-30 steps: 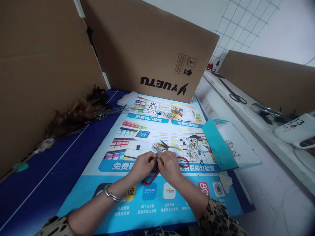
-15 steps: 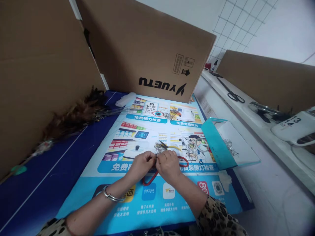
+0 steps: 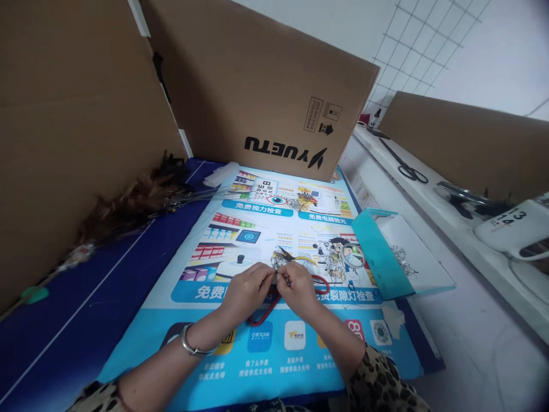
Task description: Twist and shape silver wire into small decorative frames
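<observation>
My left hand [image 3: 254, 288] and my right hand [image 3: 299, 287] meet over the printed mat, their fingertips pinched close together. Whatever lies between the fingers is too small and dark to make out. Beneath both hands lie red-handled scissors [image 3: 266, 312]; their blades are hidden by my fingers. Just beyond the fingertips are pliers [image 3: 302, 260] with yellow handles and dark jaws, resting by a small tangle of thin silvery wire pieces [image 3: 278, 258].
A turquoise-and-white open box [image 3: 381, 257] holding wire pieces stands at the right. A tape roll [image 3: 353, 256] lies beside scattered dark bits. Brown feathers on stems [image 3: 128, 203] lie left. Cardboard [image 3: 257, 86] walls the back. A side ledge bears black scissors [image 3: 412, 173] and a white mug [image 3: 510, 226].
My right hand has shifted slightly to the right and turned, so its thumb and fingertips show more. My left hand stays pinched in nearly the same place. The view has shifted slightly.
</observation>
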Available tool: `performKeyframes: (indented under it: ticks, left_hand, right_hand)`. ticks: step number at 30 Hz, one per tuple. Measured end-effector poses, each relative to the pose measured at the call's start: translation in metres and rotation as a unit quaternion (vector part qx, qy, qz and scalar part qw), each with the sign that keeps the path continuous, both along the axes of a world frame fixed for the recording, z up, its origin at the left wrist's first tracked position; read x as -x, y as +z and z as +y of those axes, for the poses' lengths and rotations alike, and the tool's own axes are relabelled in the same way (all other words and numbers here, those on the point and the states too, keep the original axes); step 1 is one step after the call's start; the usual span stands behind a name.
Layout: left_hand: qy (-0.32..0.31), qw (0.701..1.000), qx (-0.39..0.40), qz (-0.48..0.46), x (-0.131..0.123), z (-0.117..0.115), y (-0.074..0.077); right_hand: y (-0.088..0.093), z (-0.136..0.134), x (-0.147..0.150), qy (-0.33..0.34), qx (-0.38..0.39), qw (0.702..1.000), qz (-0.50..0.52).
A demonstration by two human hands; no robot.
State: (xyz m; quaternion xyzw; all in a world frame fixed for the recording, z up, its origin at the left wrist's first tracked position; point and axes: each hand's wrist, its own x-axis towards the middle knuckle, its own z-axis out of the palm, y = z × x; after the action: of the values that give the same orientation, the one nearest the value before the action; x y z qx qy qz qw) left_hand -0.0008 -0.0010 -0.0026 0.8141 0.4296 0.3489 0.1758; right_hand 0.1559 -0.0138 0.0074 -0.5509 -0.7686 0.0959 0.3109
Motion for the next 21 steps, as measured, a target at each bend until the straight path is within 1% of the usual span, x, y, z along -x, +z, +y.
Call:
performKeyframes:
  ticks: [3,5,7,10,13,15,17,19,21]
  left_hand:
    - [-0.003,0.998,-0.044,0.043,0.001,-0.001,-0.001]
    - [-0.005,0.998,-0.041,0.047,0.0,-0.001,0.0]
    - [-0.009,1.0,-0.011,0.024,-0.001,0.0,0.001]
    - [-0.025,0.995,0.084,-0.053,-0.001,0.003,0.006]
    - [-0.059,0.966,0.208,-0.14,0.0,0.007,0.011]
    - [-0.089,0.936,0.284,-0.187,0.002,0.009,0.012]
    - [-0.118,0.9,0.352,-0.228,0.003,0.009,0.013]
    - [-0.136,0.871,0.396,-0.258,0.004,0.01,0.014]
    - [-0.142,0.86,0.409,-0.272,0.004,0.01,0.014]
  right_hand:
    - [0.006,-0.001,0.0,0.005,0.024,1.0,0.009]
    - [0.008,-0.002,0.0,0.013,0.026,1.0,0.002]
    - [0.009,-0.002,0.0,0.018,0.018,1.0,-0.015]
    - [0.007,-0.004,-0.001,0.01,-0.009,0.999,-0.053]
    - [0.003,-0.005,-0.002,0.011,-0.043,0.996,-0.076]
    - [0.002,-0.006,-0.002,0.017,-0.058,0.996,-0.063]
    - [0.001,-0.005,-0.003,0.021,-0.056,0.998,-0.023]
    - [0.002,-0.004,-0.003,0.027,-0.037,0.999,0.029]
    - [0.004,-0.003,-0.002,0.031,-0.011,0.997,0.074]
